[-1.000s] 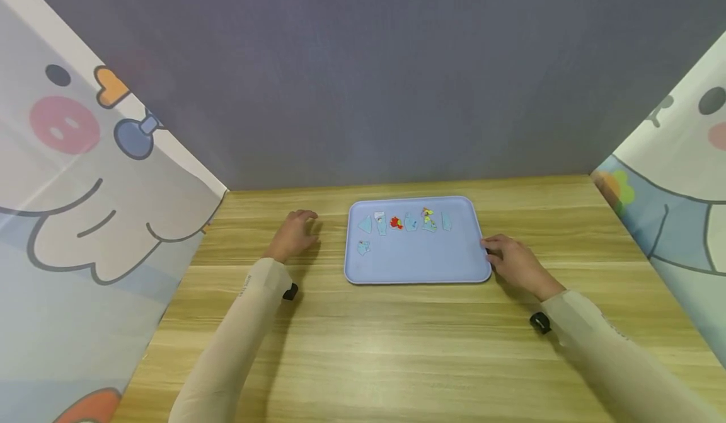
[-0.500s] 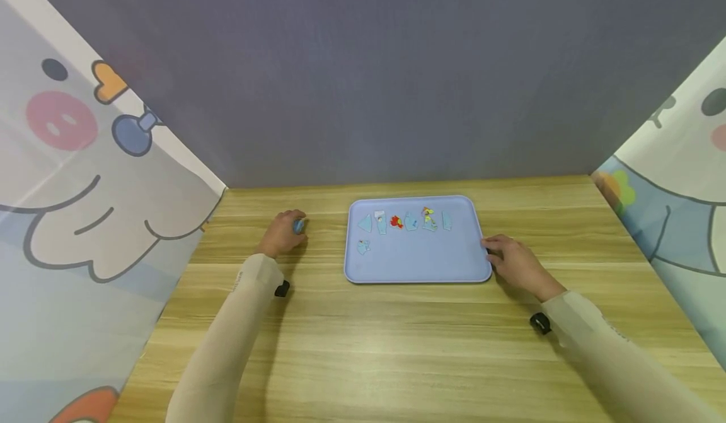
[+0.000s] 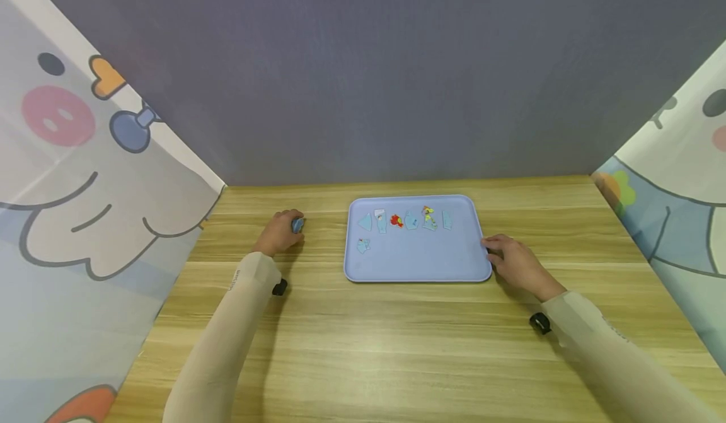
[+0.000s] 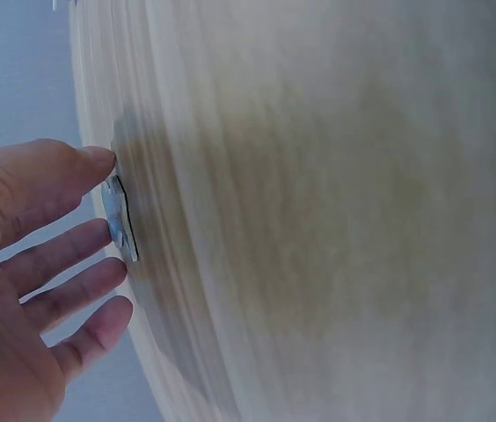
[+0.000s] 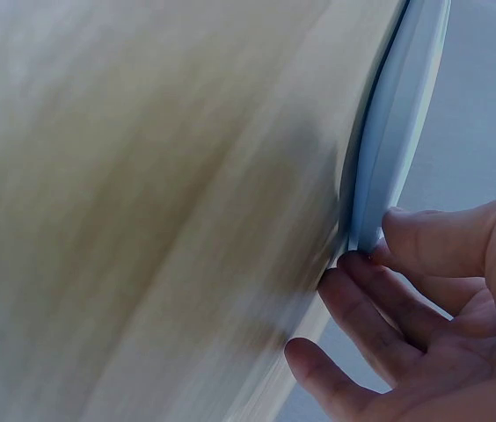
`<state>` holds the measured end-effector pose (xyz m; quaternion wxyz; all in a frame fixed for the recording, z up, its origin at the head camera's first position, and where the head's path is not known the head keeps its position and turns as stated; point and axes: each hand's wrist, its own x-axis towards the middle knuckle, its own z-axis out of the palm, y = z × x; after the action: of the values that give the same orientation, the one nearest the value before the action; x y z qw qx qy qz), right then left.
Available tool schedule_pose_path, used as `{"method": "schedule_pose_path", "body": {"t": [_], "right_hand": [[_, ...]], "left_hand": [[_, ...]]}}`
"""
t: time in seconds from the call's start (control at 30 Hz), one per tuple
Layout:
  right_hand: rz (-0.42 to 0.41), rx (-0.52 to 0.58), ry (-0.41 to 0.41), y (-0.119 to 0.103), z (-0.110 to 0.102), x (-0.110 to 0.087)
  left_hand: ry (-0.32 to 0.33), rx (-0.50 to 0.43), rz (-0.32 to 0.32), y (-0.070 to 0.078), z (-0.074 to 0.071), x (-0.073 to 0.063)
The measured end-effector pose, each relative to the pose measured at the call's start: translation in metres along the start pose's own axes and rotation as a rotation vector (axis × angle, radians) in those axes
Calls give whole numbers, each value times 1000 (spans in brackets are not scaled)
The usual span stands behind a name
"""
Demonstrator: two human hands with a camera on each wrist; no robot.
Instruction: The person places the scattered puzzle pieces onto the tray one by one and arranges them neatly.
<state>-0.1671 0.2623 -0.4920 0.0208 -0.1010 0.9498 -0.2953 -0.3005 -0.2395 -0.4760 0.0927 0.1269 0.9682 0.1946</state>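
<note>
My left hand [image 3: 279, 232] is left of the tray, close over the table. Between its thumb and fingertips it holds a small light-blue puzzle piece [image 4: 116, 215], its thin edge turned to the left wrist camera. Part of this piece [image 3: 297, 224] shows past the fingers in the head view. On the right, my right hand [image 3: 517, 264] grips the side rim of the pale blue tray [image 3: 420, 268]. In the right wrist view the thumb is on the tray's rim [image 5: 397, 132] and fingertips [image 5: 353, 264] are low at its side.
Several flat puzzle pieces lie in the tray, mostly in a row along its far side, among them a red one [image 3: 396, 221] and a yellow-patterned one [image 3: 429, 219]. One piece [image 3: 363, 245] lies below the row. A grey wall [image 3: 397, 76] stands behind the wooden table [image 3: 386, 347].
My left hand has moved a little left, away from the tray, and the blue piece now shows in its fingers. The right hand and the tray have stayed in place.
</note>
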Motion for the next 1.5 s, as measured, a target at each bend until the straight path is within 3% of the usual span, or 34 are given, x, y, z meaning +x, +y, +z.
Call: {"method": "schedule_pose_path", "body": {"t": [0.83, 1.03, 1.2, 1.5], "right_hand": [[4, -6, -4, -2, -1, -1], [-5, -2, 6, -2, -1, -2], [-6, 2, 7, -1, 0, -2], [-3, 8, 3, 0, 0, -1]], "left_hand": [[-55, 30, 55, -1, -9, -10], [-67, 23, 40, -3, -9, -11], [-51, 22, 53, -5, -8, -12], [15, 5, 135, -2, -7, -15]]}}
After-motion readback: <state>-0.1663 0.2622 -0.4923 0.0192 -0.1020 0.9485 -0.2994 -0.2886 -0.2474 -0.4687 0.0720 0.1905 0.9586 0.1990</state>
